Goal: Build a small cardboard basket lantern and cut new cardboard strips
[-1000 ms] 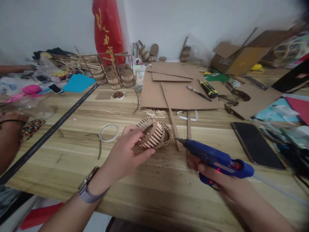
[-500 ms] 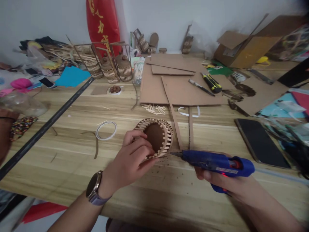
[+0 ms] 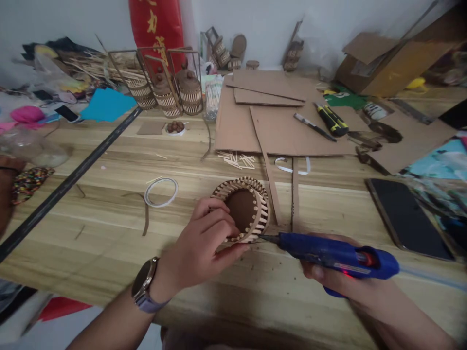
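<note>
My left hand point(image 3: 207, 243), with a watch on the wrist, is closed on the near left rim of a small round basket point(image 3: 261, 214). Brown cardboard bands and pale short sticks form the basket's wall, and its floor is brown. In my right hand point(image 3: 335, 282) is a blue hot glue gun point(image 3: 328, 253), a red light glowing on it. A clear glue stick trails from the gun's back end. The nozzle points left and meets the basket's near right rim, close to my left thumb; I cannot tell whether glue is flowing.
Cardboard sheets point(image 3: 237, 129) lie behind the basket, with a yellow-black utility knife point(image 3: 332, 119) on them. Loose sticks point(image 3: 237, 159) and cardboard strips point(image 3: 269, 184) are nearer. A phone point(image 3: 406, 216) lies right, a tape roll point(image 3: 161, 204) left. Another person's arm point(image 3: 7, 194) shows at the left edge.
The glue gun's nozzle has moved from just beside the basket onto its near right rim. My left thumb is stretched further along the rim. The whole view has shifted slightly.
</note>
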A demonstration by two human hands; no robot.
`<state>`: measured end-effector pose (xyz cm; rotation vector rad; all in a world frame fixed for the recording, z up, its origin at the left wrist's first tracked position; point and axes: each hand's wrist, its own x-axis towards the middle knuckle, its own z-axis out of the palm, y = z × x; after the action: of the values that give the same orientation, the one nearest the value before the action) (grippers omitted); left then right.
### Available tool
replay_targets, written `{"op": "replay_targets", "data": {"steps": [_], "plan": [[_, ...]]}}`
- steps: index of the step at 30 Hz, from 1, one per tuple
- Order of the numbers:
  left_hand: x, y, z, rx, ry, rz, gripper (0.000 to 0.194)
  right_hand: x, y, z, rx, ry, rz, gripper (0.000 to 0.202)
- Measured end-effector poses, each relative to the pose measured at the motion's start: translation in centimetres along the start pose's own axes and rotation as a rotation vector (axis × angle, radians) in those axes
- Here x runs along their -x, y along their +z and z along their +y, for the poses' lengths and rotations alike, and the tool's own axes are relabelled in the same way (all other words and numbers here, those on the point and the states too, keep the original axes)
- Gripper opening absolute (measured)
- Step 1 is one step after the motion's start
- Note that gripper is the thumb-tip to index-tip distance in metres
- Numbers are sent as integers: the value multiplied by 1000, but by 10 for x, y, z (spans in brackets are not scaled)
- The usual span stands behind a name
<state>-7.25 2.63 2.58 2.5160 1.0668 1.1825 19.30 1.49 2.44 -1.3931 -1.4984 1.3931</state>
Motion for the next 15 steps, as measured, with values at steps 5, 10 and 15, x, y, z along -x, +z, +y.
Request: {"op": "replay_targets", "data": {"steps": [5, 10, 15], "plan": [[0, 0, -1, 12, -17, 17, 17, 2, -1, 4, 5, 3, 30, 35], [0, 1, -1, 31, -28, 26, 18, 5, 1, 11, -16, 18, 110, 32], [1, 1, -1, 32, -26, 26, 18, 6, 2, 12, 19, -24, 156, 31]]}}
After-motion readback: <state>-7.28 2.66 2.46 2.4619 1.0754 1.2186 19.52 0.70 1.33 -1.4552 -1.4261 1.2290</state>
